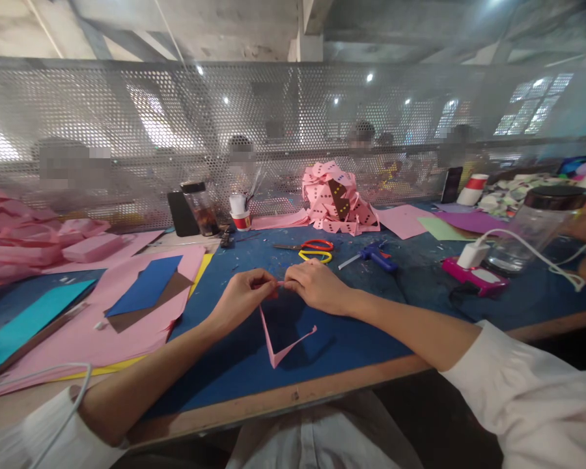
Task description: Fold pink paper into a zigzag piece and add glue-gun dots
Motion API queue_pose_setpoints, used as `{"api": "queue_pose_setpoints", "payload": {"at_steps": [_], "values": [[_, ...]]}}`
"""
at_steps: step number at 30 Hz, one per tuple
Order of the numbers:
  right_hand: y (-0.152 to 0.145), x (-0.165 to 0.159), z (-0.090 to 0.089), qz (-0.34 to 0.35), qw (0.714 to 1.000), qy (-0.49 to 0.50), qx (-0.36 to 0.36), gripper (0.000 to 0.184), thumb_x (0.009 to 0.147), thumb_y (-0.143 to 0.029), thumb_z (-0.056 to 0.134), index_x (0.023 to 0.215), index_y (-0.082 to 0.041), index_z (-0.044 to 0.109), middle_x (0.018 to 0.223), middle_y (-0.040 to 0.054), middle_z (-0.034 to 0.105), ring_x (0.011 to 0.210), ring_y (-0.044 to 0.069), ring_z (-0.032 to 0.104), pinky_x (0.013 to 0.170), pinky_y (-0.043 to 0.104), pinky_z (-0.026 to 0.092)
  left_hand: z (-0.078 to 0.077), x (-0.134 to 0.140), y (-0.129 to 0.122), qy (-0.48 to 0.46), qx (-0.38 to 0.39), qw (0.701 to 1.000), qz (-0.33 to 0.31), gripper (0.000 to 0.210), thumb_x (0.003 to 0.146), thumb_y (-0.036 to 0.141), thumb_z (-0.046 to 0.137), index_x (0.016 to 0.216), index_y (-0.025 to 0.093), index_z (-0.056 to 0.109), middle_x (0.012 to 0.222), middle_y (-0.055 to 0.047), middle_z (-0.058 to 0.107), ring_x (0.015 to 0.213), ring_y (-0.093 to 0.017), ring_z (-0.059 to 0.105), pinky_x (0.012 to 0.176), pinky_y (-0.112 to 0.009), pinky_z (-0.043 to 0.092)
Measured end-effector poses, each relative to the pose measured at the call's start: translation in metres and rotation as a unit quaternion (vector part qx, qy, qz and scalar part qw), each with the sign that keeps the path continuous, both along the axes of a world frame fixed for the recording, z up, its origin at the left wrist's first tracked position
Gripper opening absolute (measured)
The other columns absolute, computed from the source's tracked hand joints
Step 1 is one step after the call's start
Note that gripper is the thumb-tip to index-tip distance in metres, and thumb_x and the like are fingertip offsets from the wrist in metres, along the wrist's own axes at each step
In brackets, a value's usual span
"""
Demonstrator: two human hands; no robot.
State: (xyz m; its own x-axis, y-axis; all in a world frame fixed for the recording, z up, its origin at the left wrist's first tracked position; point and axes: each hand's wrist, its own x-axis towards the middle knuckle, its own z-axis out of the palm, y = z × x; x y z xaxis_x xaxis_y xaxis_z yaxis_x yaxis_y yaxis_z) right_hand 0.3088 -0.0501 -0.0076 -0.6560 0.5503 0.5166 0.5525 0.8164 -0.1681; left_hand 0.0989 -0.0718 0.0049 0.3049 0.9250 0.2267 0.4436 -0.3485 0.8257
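My left hand [251, 291] and my right hand [315, 286] meet over the blue tabletop, both closed on a pink paper strip [272, 348]. The strip hangs down from my fingertips and bends sharply near the table's front, its far end curling up to the right. Fingers hide the part that is pinched. Just beyond my right hand lie scissors [317, 250] with red and yellow handles. A blue glue gun [378, 258] rests to the right of them.
Pink paper sheets [141, 326] with a blue piece [149, 283] cover the left side. Folded pink strips [43, 238] heap behind them. A dotted pink paper pile [339, 198] stands at the back. At right are a power socket [473, 277] and a clear jar [527, 228].
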Motion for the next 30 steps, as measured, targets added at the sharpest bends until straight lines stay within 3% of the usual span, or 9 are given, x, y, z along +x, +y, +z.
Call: {"api": "queue_pose_setpoints", "payload": {"at_steps": [4, 9, 12, 16, 24, 30], "values": [[0.0000, -0.0005, 0.0013, 0.007, 0.999, 0.024, -0.039, 0.018, 0.100, -0.030, 0.049, 0.090, -0.018, 0.059, 0.083, 0.0024, 0.067, 0.081, 0.017, 0.060, 0.081, 0.031, 0.035, 0.0009, 0.0000, 0.0004, -0.004, 0.004, 1.000, 0.002, 0.021, 0.083, 0.034, 0.058, 0.077, 0.017, 0.069, 0.073, -0.003, 0.072, 0.074, -0.020, 0.066, 0.070, -0.029, 0.048], [-0.0002, -0.0004, 0.0056, 0.050, 0.968, 0.124, -0.213, 0.034, 0.104, -0.034, 0.035, 0.085, -0.019, 0.059, 0.081, 0.0008, 0.067, 0.074, 0.013, 0.062, 0.073, 0.026, 0.043, 0.0025, 0.0001, 0.0003, -0.014, -0.012, 1.000, 0.022, 0.021, 0.082, 0.035, 0.060, 0.078, 0.017, 0.069, 0.071, -0.002, 0.071, 0.069, -0.018, 0.063, 0.064, -0.027, 0.045], [-0.0012, -0.0011, 0.0072, 0.065, 0.946, 0.169, -0.269, 0.036, 0.103, -0.039, 0.035, 0.087, -0.018, 0.059, 0.081, 0.0011, 0.067, 0.073, 0.013, 0.063, 0.072, 0.025, 0.047, 0.0029, 0.0006, -0.0004, -0.019, -0.013, 1.000, 0.016, 0.021, 0.082, 0.036, 0.059, 0.080, 0.017, 0.069, 0.072, -0.003, 0.071, 0.070, -0.019, 0.064, 0.065, -0.027, 0.046], [-0.0015, -0.0025, 0.0059, 0.049, 0.959, 0.157, -0.229, 0.031, 0.098, -0.045, 0.049, 0.089, -0.019, 0.062, 0.080, 0.0000, 0.068, 0.074, 0.014, 0.063, 0.071, 0.025, 0.045, 0.0023, 0.0014, -0.0017, -0.020, -0.013, 1.000, 0.004, 0.024, 0.083, 0.039, 0.059, 0.081, 0.017, 0.070, 0.074, -0.003, 0.072, 0.073, -0.020, 0.066, 0.068, -0.028, 0.048], [-0.0010, -0.0034, 0.0048, 0.012, 0.993, 0.088, -0.076, 0.027, 0.099, -0.033, 0.051, 0.079, -0.018, 0.061, 0.071, 0.0001, 0.066, 0.069, 0.014, 0.058, 0.075, 0.027, 0.038, 0.0007, 0.0038, -0.0026, -0.029, -0.027, 0.999, -0.035, 0.026, 0.087, 0.040, 0.058, 0.081, 0.017, 0.068, 0.072, -0.002, 0.071, 0.071, -0.018, 0.064, 0.069, -0.028, 0.047], [-0.0003, -0.0026, 0.0037, -0.011, 0.996, 0.074, -0.046, 0.019, 0.097, -0.028, 0.054, 0.081, -0.018, 0.059, 0.071, -0.0007, 0.063, 0.069, 0.014, 0.057, 0.072, 0.026, 0.036, 0.0044, 0.0045, -0.0033, -0.042, -0.046, 0.997, -0.037, 0.027, 0.089, 0.038, 0.055, 0.094, 0.016, 0.070, 0.074, -0.003, 0.072, 0.074, -0.019, 0.065, 0.073, -0.030, 0.047]]}}
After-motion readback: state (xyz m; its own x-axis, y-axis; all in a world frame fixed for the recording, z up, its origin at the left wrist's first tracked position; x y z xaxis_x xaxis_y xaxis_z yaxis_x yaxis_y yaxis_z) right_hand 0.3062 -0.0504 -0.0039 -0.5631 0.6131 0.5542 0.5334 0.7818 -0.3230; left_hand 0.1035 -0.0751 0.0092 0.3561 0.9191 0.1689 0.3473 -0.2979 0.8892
